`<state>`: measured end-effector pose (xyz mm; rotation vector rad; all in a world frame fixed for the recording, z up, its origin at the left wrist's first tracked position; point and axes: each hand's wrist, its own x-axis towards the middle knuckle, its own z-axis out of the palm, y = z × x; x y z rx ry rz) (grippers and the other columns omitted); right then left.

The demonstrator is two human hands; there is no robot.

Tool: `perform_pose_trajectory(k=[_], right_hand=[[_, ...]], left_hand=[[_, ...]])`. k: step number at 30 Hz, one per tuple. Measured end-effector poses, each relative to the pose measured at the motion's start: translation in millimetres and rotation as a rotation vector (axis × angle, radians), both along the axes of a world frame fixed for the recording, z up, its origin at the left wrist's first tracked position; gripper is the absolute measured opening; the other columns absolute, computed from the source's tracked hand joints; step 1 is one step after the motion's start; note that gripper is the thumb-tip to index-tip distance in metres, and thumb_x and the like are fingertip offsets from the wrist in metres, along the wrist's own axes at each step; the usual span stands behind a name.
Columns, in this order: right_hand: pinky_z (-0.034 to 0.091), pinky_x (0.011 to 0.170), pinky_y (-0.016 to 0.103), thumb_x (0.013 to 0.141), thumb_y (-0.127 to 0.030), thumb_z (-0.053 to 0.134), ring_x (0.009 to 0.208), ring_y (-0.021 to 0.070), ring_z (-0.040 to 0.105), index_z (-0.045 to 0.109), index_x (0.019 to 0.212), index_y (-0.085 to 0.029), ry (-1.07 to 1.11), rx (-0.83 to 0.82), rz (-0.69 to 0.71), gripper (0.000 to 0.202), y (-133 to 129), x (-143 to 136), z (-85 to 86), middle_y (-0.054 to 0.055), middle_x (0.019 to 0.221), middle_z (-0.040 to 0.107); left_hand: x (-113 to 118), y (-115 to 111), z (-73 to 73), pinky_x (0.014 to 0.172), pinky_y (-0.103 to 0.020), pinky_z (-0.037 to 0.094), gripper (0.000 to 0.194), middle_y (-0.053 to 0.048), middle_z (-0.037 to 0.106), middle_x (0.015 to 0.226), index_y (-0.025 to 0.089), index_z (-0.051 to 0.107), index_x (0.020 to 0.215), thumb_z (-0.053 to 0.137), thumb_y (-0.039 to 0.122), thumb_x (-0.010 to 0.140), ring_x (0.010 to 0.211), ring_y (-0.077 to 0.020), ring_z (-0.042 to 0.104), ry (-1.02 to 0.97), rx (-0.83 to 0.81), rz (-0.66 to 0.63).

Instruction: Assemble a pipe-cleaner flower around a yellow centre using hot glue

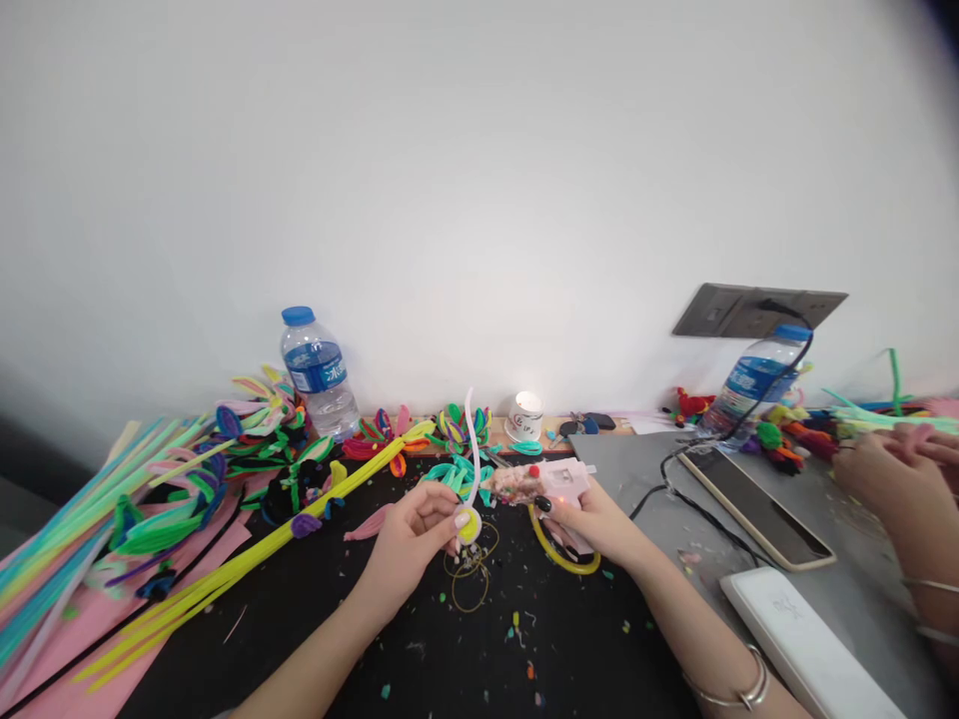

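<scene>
My left hand [424, 534] pinches a small round piece [470, 525], white around a yellow middle. A pale, curved pipe cleaner [473, 444] rises just above it; whether the two are joined I cannot tell. My right hand [591, 519] is wrapped round a pink hot glue gun [565, 481], whose crusted, decorated nozzle end points left toward the round piece. Behind my fingers lie teal pipe-cleaner loops [454, 479]. Thin gold wire [472, 587] is coiled on the black mat [420, 639] below, and a yellow ring [569, 564] lies under the glue gun.
Pipe cleaners [247, 559] and coloured bundles crowd the left. A water bottle [319, 374] and a paper cup [524, 415] stand by the wall. At right are a phone [756, 504], a white power bank [809, 639], a black cable [666, 469] and another person's hands [891, 479].
</scene>
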<state>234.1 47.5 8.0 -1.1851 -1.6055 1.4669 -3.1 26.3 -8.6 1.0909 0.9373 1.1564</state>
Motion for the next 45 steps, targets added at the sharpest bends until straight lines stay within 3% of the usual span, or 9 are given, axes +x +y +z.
perform_pose_trajectory(k=[10,20,28,35,45], right_hand=[[0.025,0.035,0.017,0.077,-0.04,0.058,0.036,0.005,0.035,0.051,0.092,-0.013,-0.053,-0.072,0.075,0.032,-5.7,-4.8,10.0,-0.007,0.046,0.047],[0.026,0.034,0.017,0.075,-0.046,0.059,0.035,0.0051,0.035,0.047,0.078,-0.016,-0.006,-0.001,0.008,0.033,-2.9,-3.1,5.9,-0.007,0.045,0.047],[0.027,0.035,0.017,0.077,-0.049,0.057,0.035,0.0051,0.036,0.048,0.082,-0.016,0.022,0.019,0.001,0.034,-1.3,-0.4,3.0,-0.006,0.046,0.048],[0.025,0.034,0.016,0.077,-0.036,0.057,0.035,0.0045,0.034,0.053,0.093,-0.011,-0.083,-0.079,0.103,0.03,-5.6,-3.1,12.8,-0.007,0.046,0.047],[0.027,0.035,0.016,0.078,-0.036,0.056,0.036,0.0047,0.035,0.051,0.089,-0.014,-0.049,-0.043,0.054,0.025,-4.6,-3.0,8.5,-0.007,0.047,0.048]], left_hand=[[0.3,1.5,1.5,0.047,-0.02,0.046,0.022,0.004,0.063,0.066,0.017,0.055,0.079,0.072,0.027,0.068,0.048,-0.0077,0.054,0.003,-0.008,0.013],[0.8,0.9,1.9,0.047,-0.02,0.045,0.023,0.003,0.063,0.065,0.017,0.055,0.078,0.072,0.028,0.068,0.048,-0.0081,0.055,0.0,-0.012,0.014],[0.0,0.6,2.0,0.047,-0.02,0.046,0.022,0.003,0.063,0.065,0.017,0.055,0.078,0.072,0.027,0.068,0.048,-0.0078,0.055,0.003,-0.007,0.013],[-0.7,1.1,0.5,0.048,-0.021,0.046,0.021,0.003,0.063,0.066,0.017,0.055,0.079,0.071,0.027,0.069,0.049,-0.0081,0.055,0.011,-0.001,0.012],[0.6,0.5,0.9,0.047,-0.021,0.046,0.023,0.002,0.063,0.066,0.017,0.055,0.078,0.072,0.029,0.068,0.049,-0.009,0.055,0.008,-0.017,0.01]])
